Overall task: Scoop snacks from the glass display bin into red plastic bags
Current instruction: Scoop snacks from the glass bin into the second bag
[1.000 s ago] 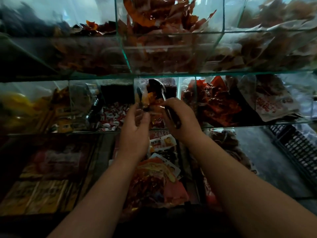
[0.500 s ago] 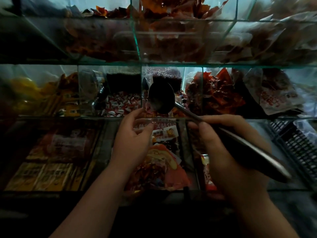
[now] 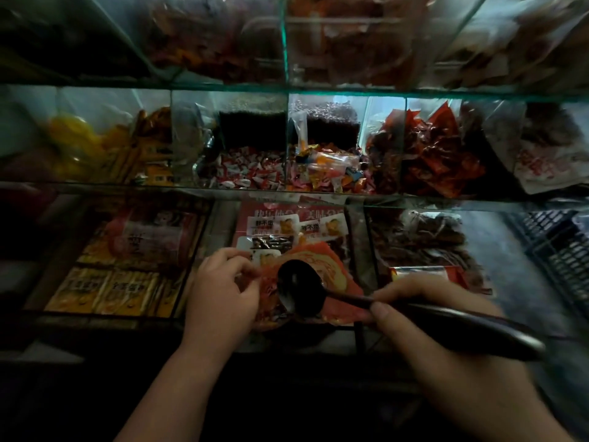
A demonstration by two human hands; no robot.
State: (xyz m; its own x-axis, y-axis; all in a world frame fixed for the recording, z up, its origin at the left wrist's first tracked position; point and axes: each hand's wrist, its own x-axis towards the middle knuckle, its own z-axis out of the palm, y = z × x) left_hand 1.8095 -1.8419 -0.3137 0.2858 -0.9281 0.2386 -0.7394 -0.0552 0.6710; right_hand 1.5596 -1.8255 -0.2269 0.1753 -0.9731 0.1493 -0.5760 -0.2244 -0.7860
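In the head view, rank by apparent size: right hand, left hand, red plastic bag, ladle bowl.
1. Right hand, gripping the ladle: largest, but nearest the camera.
2. Left hand and the visible part of the red plastic bag look alike; not ranked.
3. Ladle bowl, smallest.

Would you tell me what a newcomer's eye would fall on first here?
Low in the centre, the right hand holds a dark long-handled metal spoon, its bowl over the crumpled red plastic bag that the left hand pinches. Behind, the middle glass shelf shows brightly wrapped sweets.
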